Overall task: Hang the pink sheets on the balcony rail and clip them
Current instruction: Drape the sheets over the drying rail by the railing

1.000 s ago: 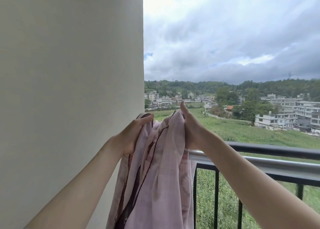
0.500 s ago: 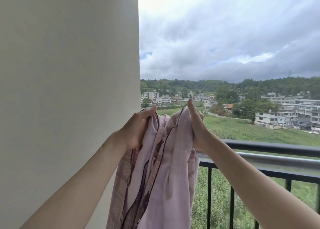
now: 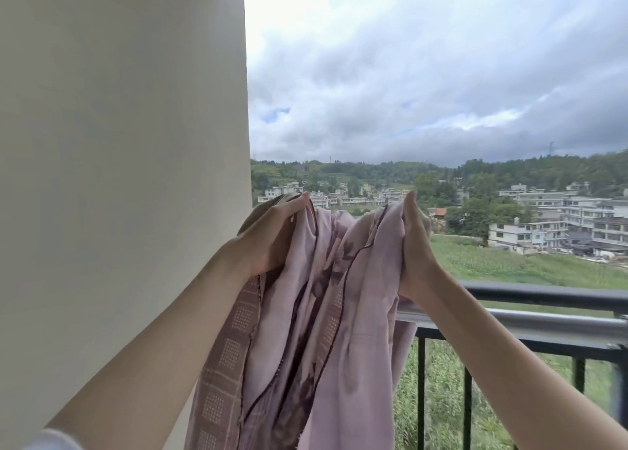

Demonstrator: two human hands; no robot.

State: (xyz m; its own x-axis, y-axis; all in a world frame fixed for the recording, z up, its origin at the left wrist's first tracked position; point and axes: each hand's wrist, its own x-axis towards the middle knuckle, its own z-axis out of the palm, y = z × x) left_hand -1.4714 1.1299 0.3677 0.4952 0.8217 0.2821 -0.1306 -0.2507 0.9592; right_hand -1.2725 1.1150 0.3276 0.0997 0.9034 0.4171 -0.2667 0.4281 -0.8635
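While both of my hands are raised in front of me, I hold the pink sheet (image 3: 326, 330) bunched at its top edge, above the balcony rail (image 3: 543, 295) and close to the wall (image 3: 119, 177) at the rail's left end. My left hand (image 3: 272, 235) grips one gathered corner, fingers curled over the fabric with the thumb along the top. My right hand (image 3: 413, 245) pinches the other part of the edge, thumb upright against the cloth and fingers wrapped behind it. The two grips stand apart, so the top edge sags between them; this spacing serves to open the bundle before it goes over the rail. The body of the sheet hangs down in folds on my side of the railing, covering the rail's left end; whether it already rests on the rail I cannot tell. Holding the edge high keeps the length off the floor and lets it clear the top bar. No clips are visible. Draping has not been completed, and clipping is not yet begun.
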